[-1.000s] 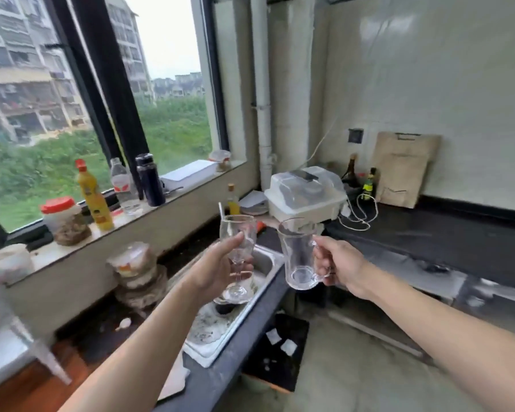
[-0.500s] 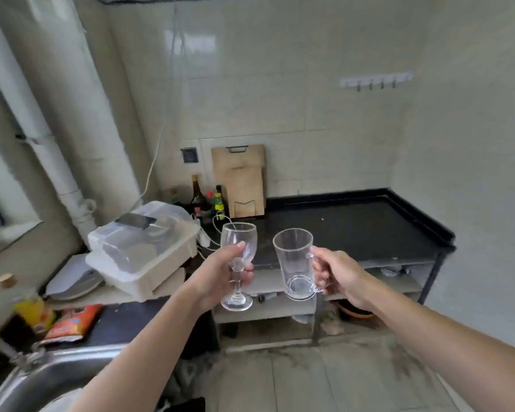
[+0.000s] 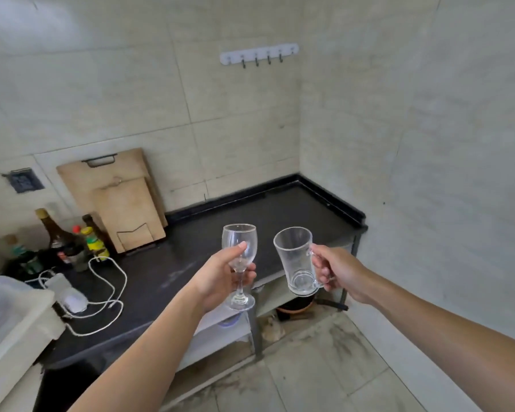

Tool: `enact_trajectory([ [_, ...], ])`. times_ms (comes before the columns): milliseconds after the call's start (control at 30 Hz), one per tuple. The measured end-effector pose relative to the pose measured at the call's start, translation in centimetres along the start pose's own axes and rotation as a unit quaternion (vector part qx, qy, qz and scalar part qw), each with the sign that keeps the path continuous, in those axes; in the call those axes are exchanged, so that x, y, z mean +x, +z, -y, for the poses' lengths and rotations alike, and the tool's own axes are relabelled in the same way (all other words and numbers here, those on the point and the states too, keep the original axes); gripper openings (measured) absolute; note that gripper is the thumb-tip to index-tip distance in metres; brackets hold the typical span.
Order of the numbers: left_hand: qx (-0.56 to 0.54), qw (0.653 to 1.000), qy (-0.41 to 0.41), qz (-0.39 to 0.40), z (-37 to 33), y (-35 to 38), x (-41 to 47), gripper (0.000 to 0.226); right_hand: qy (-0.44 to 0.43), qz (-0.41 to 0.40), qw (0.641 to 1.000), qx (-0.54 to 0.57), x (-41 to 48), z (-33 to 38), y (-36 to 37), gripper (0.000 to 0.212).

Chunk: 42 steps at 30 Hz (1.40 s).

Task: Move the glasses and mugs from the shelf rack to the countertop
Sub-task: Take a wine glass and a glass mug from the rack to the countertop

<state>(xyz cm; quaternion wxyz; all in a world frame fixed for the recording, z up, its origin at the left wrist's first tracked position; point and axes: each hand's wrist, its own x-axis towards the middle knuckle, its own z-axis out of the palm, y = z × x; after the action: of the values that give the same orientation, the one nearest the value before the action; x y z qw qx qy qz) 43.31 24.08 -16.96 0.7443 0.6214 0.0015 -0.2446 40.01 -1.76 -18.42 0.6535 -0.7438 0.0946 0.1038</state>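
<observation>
My left hand (image 3: 220, 278) grips a clear wine glass (image 3: 239, 242) around the bottom of its bowl and its stem, holding it upright. My right hand (image 3: 338, 270) holds a clear glass mug (image 3: 296, 260) by its handle, also upright. Both are in the air over the front edge of the black countertop (image 3: 220, 221), which runs into the tiled corner. The shelf rack is not in view.
Two wooden cutting boards (image 3: 122, 200) lean on the back wall. Several bottles (image 3: 69, 239) stand at the left, with a white charger and cord (image 3: 81, 295) in front. A white plastic container (image 3: 9, 316) sits at far left. Open shelves (image 3: 220, 337) lie under the counter.
The view has swung right from the window and sink to the countertop corner. Both hands have kept their glasses and are now closer to the counter.
</observation>
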Motion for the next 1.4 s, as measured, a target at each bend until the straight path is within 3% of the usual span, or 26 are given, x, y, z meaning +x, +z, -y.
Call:
enact_trajectory([
  [400, -0.031, 0.999, -0.026, -0.024, -3.2, 2.9, 21.0, 0.048, 0.036, -0.028, 0.999, 0.006, 18.2, 2.3, -11.4, 0.047],
  [900, -0.014, 0.996, -0.067, -0.049, -6.2, 0.3, 51.0, 0.061, 0.116, -0.060, 0.991, -0.013, 45.4, 3.3, -18.3, 0.044],
  [1333, 0.002, 0.986, -0.104, -0.128, -7.0, -1.7, 69.9, 0.011, 0.175, -0.039, 0.984, -0.008, 67.6, 1.6, -21.0, 0.040],
  [1400, 0.008, 0.985, -0.108, -0.133, -6.5, -2.2, 72.9, 0.013, 0.181, -0.032, 0.983, -0.003, 71.4, 0.7, -20.8, 0.042],
])
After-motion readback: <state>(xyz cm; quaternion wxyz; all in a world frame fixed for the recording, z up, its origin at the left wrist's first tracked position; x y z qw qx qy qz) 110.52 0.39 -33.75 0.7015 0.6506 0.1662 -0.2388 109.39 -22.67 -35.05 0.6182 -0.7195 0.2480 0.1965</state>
